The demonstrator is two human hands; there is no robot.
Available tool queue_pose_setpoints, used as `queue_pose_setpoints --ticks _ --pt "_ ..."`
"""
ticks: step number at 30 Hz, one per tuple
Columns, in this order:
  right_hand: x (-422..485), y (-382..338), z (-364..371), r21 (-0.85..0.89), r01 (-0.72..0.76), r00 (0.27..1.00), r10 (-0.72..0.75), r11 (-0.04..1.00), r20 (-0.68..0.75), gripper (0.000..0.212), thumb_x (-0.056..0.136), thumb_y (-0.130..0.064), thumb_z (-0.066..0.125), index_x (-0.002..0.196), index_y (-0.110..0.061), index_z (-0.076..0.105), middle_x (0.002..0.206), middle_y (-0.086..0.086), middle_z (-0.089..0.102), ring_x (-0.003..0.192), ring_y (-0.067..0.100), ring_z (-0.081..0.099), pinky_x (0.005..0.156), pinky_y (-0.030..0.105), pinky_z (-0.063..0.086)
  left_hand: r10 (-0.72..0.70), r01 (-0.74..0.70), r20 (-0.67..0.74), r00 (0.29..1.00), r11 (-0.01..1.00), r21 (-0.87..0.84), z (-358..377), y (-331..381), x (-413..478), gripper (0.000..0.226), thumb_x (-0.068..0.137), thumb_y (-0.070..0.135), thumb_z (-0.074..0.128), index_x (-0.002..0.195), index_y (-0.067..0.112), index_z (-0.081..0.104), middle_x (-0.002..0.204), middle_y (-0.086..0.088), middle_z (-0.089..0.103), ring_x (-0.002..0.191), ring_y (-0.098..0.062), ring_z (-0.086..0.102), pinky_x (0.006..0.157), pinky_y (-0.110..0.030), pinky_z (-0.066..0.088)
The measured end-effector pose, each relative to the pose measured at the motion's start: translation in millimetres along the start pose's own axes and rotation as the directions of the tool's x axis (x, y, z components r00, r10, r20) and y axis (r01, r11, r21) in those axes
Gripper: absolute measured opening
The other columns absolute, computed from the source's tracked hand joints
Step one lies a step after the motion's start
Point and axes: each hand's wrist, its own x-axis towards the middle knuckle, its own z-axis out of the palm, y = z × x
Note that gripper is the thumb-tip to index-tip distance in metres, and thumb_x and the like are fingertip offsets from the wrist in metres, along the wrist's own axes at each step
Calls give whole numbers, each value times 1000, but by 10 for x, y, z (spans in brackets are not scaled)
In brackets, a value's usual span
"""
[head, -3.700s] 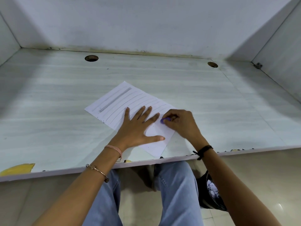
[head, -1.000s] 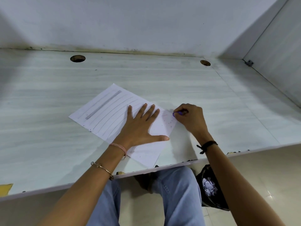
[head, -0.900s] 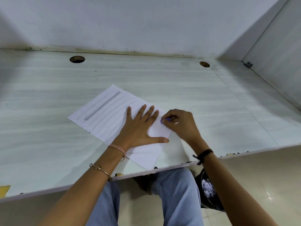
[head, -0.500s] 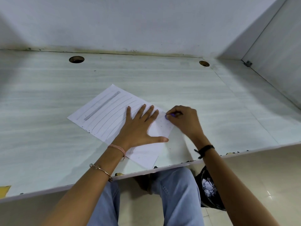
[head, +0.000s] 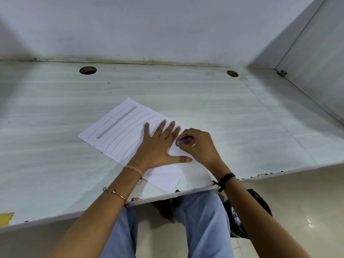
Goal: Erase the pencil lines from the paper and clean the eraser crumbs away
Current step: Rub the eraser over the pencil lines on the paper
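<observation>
Two hands work on one sheet. Nearest: knees in jeans (head: 201,220) below both forearms, and a dark bag (head: 249,211) on the floor under the right forearm. The desk (head: 46,174) edge runs under both wrists.

The left wrist carries a pink band (head: 134,169), with a thin bangle (head: 115,193) nearer the elbow. The right wrist has a black cord (head: 226,178).

Left hand (head: 160,146): flat on the paper (head: 121,131), fingers straight and spread, thumb stretched toward the right hand. It grips nothing and presses the sheet down.

Right hand (head: 200,146): just beside the left, fingers curled, pinching a purple eraser (head: 181,142). The eraser tip touches the paper in the gap between left forefinger and thumb.

Paper near the left thumb and wrist looks blank. Thin pencil lines (head: 128,135) run left of and beyond the left fingers. A thick grey stroke (head: 116,122) lies beyond them at the sheet's far side. Crumbs are too small to make out.

Beyond both hands are two round holes (head: 88,70) in the desk, then the wall (head: 167,25).
</observation>
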Motion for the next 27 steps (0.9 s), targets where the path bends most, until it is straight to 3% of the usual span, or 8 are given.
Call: queue_pose_setpoints --ticks 6,9,13,16,18,21,25,27 --pt "174 237 -254 67 -153 963 164 986 -212 5 78 -3 71 76 -7 69 78 9 68 58 -3 54 57 6 41 5 -4 16 1000 1000 -14 -49 -1 -27 109 73 91 29 157 29 -4 163 11 -14 149 -12 -17 114 -61 -14" --pt "180 197 -203 42 -181 956 186 983 -225 5 79 -3 68 76 -8 68 79 6 68 63 4 55 59 11 42 -11 9 -13 1000 983 -182 -97 -41 -6 84 91 68 41 157 24 13 164 11 2 150 -8 -6 118 -51 -14" --pt "24 -29 18 136 -122 972 146 983 -185 6 81 -9 67 77 -13 67 76 -4 69 64 10 59 63 19 46 -152 22 -119 981 700 -714 -117 -107 -1 36 101 16 45 136 18 54 148 5 46 144 -6 27 120 -33 -10" --pt "-117 -171 246 219 -82 995 92 972 -34 6 83 -9 66 82 -14 67 80 -2 68 69 14 61 67 26 51 -239 2 -145 960 524 -852 -152 -116 -52 33 96 7 40 115 14 66 122 5 66 122 -7 52 119 -30 15" --pt "-136 -177 315 237 -71 997 79 969 -22 5 84 -8 66 83 -13 67 83 1 68 73 15 61 69 28 51 -248 -23 -155 956 465 -885 -213 -130 -115 31 95 0 40 107 10 67 113 3 70 112 -7 60 109 -27 37" --pt "-89 -149 302 223 -46 996 62 974 -61 5 84 -6 64 81 -10 67 81 2 67 68 8 58 65 23 48 -177 -38 -192 965 633 -774 -254 -208 -255 30 94 -3 43 106 12 66 113 5 69 109 -4 61 104 -26 40" --pt "-30 -149 312 179 -37 996 51 983 -78 3 84 -6 66 82 -8 65 79 -2 64 64 1 53 61 11 44 -154 38 -175 973 847 -531 -246 -327 -548 27 96 12 51 120 17 62 131 4 58 123 -14 53 118 -34 4" --pt "-12 -159 335 180 -33 994 51 983 -95 4 84 -6 66 82 -9 65 80 -3 64 65 1 54 62 11 45 -160 95 -117 980 896 -434 -240 -359 -701 40 96 36 51 134 25 53 147 7 44 139 -11 36 120 -40 -5"
